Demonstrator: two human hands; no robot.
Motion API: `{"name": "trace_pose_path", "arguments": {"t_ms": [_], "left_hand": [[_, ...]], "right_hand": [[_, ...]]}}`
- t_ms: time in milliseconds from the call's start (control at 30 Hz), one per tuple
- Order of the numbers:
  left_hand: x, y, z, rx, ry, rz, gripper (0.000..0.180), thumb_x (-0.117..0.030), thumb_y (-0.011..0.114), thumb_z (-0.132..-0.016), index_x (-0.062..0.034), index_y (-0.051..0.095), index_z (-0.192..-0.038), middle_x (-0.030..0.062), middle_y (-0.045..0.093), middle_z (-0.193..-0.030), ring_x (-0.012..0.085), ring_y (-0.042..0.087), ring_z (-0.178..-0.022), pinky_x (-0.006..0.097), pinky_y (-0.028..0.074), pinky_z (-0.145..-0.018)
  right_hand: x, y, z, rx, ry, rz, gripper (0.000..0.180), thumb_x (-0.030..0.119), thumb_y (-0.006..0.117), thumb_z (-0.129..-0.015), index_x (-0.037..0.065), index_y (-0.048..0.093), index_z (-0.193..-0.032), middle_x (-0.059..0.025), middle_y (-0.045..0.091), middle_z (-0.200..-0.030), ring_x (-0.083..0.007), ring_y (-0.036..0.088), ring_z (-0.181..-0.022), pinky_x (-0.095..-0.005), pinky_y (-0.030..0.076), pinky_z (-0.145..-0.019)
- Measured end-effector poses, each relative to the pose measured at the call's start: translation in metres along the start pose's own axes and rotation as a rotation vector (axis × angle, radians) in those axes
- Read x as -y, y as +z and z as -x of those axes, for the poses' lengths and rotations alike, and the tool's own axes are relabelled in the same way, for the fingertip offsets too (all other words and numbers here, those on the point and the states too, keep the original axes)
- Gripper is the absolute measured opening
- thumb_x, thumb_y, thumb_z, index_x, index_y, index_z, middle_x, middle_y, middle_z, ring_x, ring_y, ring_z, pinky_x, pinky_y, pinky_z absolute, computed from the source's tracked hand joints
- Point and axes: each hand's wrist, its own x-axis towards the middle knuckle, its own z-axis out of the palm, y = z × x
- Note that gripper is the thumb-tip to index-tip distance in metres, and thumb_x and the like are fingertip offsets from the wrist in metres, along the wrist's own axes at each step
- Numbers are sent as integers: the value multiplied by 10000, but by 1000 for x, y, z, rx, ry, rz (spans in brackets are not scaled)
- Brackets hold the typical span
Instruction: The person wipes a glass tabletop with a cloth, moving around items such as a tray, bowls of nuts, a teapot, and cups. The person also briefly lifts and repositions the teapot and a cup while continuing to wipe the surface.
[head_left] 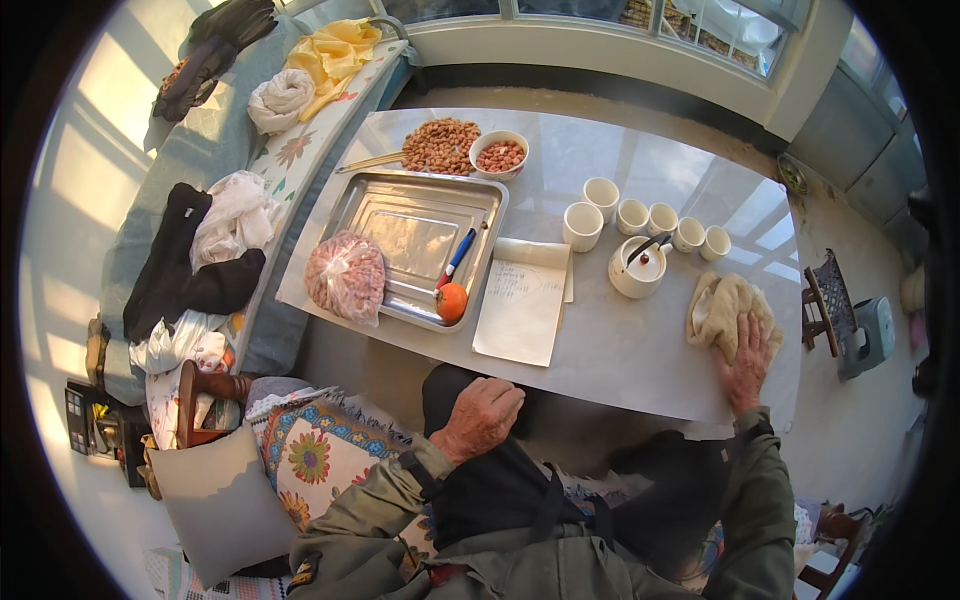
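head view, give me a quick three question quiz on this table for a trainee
1. True or false: the right hand rests on the tan cloth.
2. How many white cups stand near the lidded teapot?
3. Fill in: a paper ___ lies just to the right of the metal tray.

Key:
1. True
2. Six
3. Notepad

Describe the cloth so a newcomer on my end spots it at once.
Find the grey table and go to its right end. Just right of the white teapot lies the crumpled beige cloth, with the person's right hand on it. It is the only cloth on the tabletop.
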Motion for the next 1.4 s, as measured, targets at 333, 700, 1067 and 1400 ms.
{"name": "trace_pose_path", "arguments": {"t_ms": [333, 700, 1067, 1400], "left_hand": [[25, -6, 37, 101, 87, -12, 155, -56, 750, -896, -2, 735, -1040, 117, 685, -970, 312, 661, -969, 432, 511, -937], [33, 4, 39, 56, 113, -31, 137, -62, 754, -882, -20, 736, -1011, 109, 669, -914, 299, 656, -939, 417, 510, -908], [35, 3, 39, 61, 101, -87, 105, -75, 746, -856, -49, 721, -955, 94, 644, -858, 292, 648, -892, 413, 502, -850], [33, 2, 43, 46, 88, -107, 105, -95, 750, -880, -51, 730, -974, 101, 663, -873, 301, 653, -900, 423, 505, -867]], "right_hand": [[69, -7, 43, 81, -53, -25, 936, 501, 806, -856, 74, 476, -1621, -206, 407, -1695, -441, 311, -1594, -619, 212, -1280], [184, -9, 63, 174, -283, -213, 944, 538, 840, -820, 68, 532, -1579, -214, 393, -1694, -470, 287, -1592, -694, 175, -1272], [218, -21, 67, 183, -402, -233, 906, 475, 867, -809, 84, 552, -1564, -211, 409, -1682, -475, 315, -1579, -701, 191, -1272], [157, -32, 72, 246, -419, -199, 940, 465, 883, -797, 98, 526, -1586, -204, 411, -1686, -457, 329, -1579, -683, 225, -1274]]}}
